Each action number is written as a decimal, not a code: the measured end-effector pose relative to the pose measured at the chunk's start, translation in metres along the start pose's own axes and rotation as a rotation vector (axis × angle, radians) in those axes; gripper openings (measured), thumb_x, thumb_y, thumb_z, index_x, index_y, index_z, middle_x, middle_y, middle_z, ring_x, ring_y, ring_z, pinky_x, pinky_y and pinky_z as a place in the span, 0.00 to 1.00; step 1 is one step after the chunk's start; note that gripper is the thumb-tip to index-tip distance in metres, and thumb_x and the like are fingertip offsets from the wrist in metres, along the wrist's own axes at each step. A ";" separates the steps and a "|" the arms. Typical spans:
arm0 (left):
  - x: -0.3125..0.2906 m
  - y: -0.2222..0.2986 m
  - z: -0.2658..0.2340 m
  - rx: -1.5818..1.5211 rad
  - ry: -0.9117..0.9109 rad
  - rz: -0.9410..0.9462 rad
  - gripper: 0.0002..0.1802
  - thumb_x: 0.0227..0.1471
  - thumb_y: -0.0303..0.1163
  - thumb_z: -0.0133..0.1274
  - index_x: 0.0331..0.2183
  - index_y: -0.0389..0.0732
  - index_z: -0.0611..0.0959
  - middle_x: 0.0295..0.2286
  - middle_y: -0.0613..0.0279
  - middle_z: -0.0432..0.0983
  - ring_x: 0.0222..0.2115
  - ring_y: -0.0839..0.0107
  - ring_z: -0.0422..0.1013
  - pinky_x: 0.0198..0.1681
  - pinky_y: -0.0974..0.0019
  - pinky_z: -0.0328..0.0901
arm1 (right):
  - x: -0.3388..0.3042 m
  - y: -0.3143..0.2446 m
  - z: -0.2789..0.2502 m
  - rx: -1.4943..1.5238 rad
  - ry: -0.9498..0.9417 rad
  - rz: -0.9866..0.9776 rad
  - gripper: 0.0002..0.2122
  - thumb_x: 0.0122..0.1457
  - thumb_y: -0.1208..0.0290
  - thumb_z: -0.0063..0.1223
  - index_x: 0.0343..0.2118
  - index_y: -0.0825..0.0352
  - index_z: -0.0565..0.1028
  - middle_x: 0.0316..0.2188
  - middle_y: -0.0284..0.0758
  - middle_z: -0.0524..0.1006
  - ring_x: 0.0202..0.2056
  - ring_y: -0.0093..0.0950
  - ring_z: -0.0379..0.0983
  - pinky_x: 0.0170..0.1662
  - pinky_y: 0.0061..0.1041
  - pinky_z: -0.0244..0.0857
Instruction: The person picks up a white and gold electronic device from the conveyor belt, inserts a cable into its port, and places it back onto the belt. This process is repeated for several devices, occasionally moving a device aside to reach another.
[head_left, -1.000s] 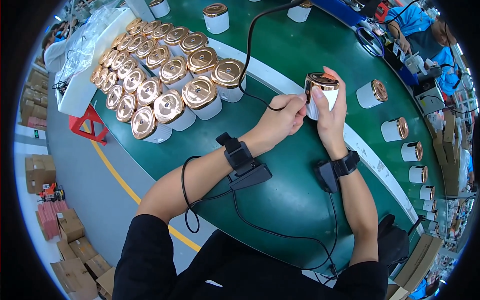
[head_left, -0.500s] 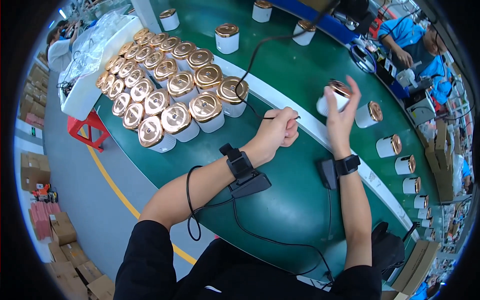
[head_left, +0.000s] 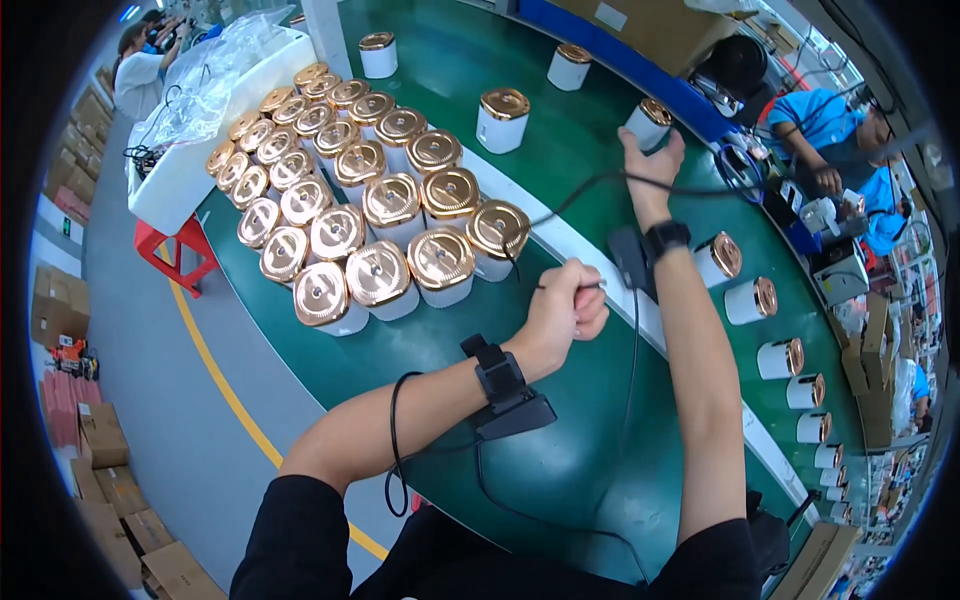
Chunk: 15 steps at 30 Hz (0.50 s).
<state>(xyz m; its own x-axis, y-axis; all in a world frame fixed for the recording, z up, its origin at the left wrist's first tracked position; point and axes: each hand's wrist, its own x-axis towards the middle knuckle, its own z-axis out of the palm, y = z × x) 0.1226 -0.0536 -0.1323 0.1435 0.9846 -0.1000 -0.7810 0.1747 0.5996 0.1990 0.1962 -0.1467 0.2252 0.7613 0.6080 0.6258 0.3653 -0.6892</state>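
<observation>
My left hand [head_left: 568,318] is closed in a fist over the green table, with a thin dark rod [head_left: 602,285] poking out between its fingers. Beyond the white rail, my right hand [head_left: 652,170] has thumb and fingers spread around the near side of a white canister with a copper-coloured lid [head_left: 650,122]. Whether the fingertips touch it I cannot tell. Closest to my left fist is the corner canister [head_left: 498,235] of a tight block of several such canisters [head_left: 380,275], all standing lid up. Another canister [head_left: 718,258] stands beside my right forearm.
The white rail [head_left: 575,250] runs diagonally along the green table [head_left: 530,440]. More canisters [head_left: 503,120] stand spaced out beyond it. A foam box [head_left: 175,190] rests over a red stool [head_left: 175,255] at left. Black cables [head_left: 600,180] cross the view. A co-worker [head_left: 825,130] sits at far right.
My right hand has left one canister, now standing by my forearm, and moved farther out to another. The left fist stays closed over the table. The whole view has shifted.
</observation>
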 end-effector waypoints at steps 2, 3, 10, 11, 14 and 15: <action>-0.004 0.002 -0.004 -0.014 0.016 0.042 0.23 0.55 0.36 0.39 0.13 0.45 0.54 0.10 0.70 0.48 0.11 0.78 0.46 0.15 0.70 0.42 | 0.009 0.007 0.017 0.058 -0.011 0.075 0.33 0.47 0.57 0.66 0.52 0.72 0.66 0.52 0.44 0.69 0.51 0.40 0.67 0.57 0.33 0.57; -0.005 0.003 -0.005 -0.011 0.023 0.043 0.22 0.55 0.36 0.39 0.13 0.45 0.54 0.10 0.70 0.47 0.11 0.78 0.46 0.15 0.70 0.41 | 0.015 0.005 0.020 0.096 -0.010 0.156 0.35 0.46 0.56 0.66 0.53 0.73 0.65 0.51 0.44 0.71 0.50 0.39 0.68 0.56 0.32 0.58; -0.003 0.002 -0.006 -0.013 0.029 0.029 0.23 0.55 0.37 0.38 0.13 0.46 0.54 0.10 0.70 0.47 0.11 0.78 0.45 0.15 0.69 0.41 | -0.002 0.002 -0.029 0.562 -0.343 0.322 0.30 0.51 0.56 0.59 0.52 0.71 0.66 0.43 0.40 0.75 0.44 0.34 0.72 0.52 0.29 0.62; -0.003 0.002 -0.002 -0.035 0.033 0.022 0.23 0.55 0.37 0.39 0.13 0.46 0.54 0.10 0.70 0.47 0.11 0.78 0.45 0.15 0.69 0.41 | -0.013 -0.004 -0.054 0.765 -0.489 0.401 0.27 0.55 0.55 0.54 0.52 0.70 0.67 0.43 0.40 0.75 0.43 0.33 0.72 0.50 0.27 0.63; -0.009 0.009 -0.010 -0.074 0.092 0.005 0.23 0.56 0.37 0.39 0.13 0.46 0.54 0.10 0.71 0.47 0.11 0.78 0.45 0.16 0.69 0.41 | -0.081 -0.053 -0.104 1.211 -0.589 0.626 0.24 0.59 0.57 0.46 0.53 0.69 0.66 0.41 0.38 0.75 0.41 0.30 0.72 0.48 0.28 0.65; -0.013 0.014 -0.013 -0.075 0.109 0.007 0.22 0.56 0.37 0.39 0.13 0.46 0.54 0.10 0.71 0.47 0.11 0.78 0.45 0.16 0.69 0.41 | -0.103 -0.057 -0.118 1.292 -0.701 0.693 0.24 0.60 0.58 0.46 0.54 0.69 0.66 0.41 0.38 0.75 0.41 0.29 0.72 0.47 0.28 0.66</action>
<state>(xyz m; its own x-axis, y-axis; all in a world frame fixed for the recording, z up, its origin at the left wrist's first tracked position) 0.1017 -0.0636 -0.1330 0.0741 0.9802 -0.1836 -0.8258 0.1635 0.5398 0.2284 0.0335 -0.1231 -0.4109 0.9115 0.0174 -0.5367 -0.2264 -0.8128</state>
